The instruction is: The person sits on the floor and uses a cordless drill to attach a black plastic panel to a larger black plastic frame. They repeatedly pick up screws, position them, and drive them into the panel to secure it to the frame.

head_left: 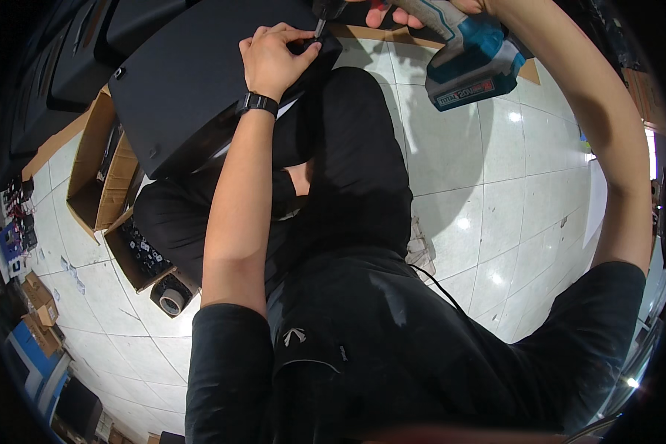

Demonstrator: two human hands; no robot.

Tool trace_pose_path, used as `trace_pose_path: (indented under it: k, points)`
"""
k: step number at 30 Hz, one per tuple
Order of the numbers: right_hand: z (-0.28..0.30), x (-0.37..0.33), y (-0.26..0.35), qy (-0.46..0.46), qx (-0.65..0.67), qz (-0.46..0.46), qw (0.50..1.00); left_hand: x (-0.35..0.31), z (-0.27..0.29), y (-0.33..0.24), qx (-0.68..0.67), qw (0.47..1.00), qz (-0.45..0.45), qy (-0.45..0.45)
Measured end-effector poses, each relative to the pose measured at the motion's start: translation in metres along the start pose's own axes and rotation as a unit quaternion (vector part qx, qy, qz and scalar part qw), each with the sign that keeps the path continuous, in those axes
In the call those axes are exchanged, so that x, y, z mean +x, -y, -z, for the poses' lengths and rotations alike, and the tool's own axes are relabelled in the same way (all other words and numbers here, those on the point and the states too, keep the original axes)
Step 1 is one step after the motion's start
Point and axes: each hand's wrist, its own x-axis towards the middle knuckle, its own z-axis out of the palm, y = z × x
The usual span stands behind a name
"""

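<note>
My right hand point(401, 16) grips a teal-and-grey cordless drill point(466, 55) at the top edge, its fingers partly cut off by the frame. The drill's bit point(320, 28) points down at the near right corner of a large black casing point(200, 74). At that corner my left hand point(277, 63) rests on the casing, with thumb and forefinger closing around the spot beneath the bit. Whatever sits between those fingertips is too small and dark to name. The casing leans against my bent legs point(355, 148).
An open cardboard box point(89, 177) stands left of the casing. Nearer is a carton point(137, 251) of small dark parts, with a tape roll point(172, 302) beside it. More black casings point(52, 96) line the far left. White tiles point(451, 155) cover the floor.
</note>
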Motion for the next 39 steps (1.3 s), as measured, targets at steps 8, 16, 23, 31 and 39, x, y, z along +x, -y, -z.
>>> trace_pose_path:
  k: [8,16,23,31,39]
  points:
    - [-0.027,-0.013,0.001,0.024,-0.04,0.065,0.997,0.002,-0.003,0.0,-0.015,1.0,-0.023,-0.008]
    - [-0.021,-0.005,0.007,0.041,0.028,0.066,0.997,0.004,0.001,-0.002,-0.002,0.999,-0.01,0.033]
    - [-0.003,-0.01,0.008,0.055,-0.188,0.086,0.977,0.0,0.006,-0.001,-0.004,0.999,-0.038,0.007]
    - [-0.002,-0.002,0.007,0.054,-0.077,0.076,0.993,0.034,0.028,0.001,-0.602,0.796,0.037,-0.038]
    - [0.0,0.003,0.009,0.055,0.012,0.034,0.998,0.126,0.067,-0.08,-0.527,0.83,-0.148,-0.102]
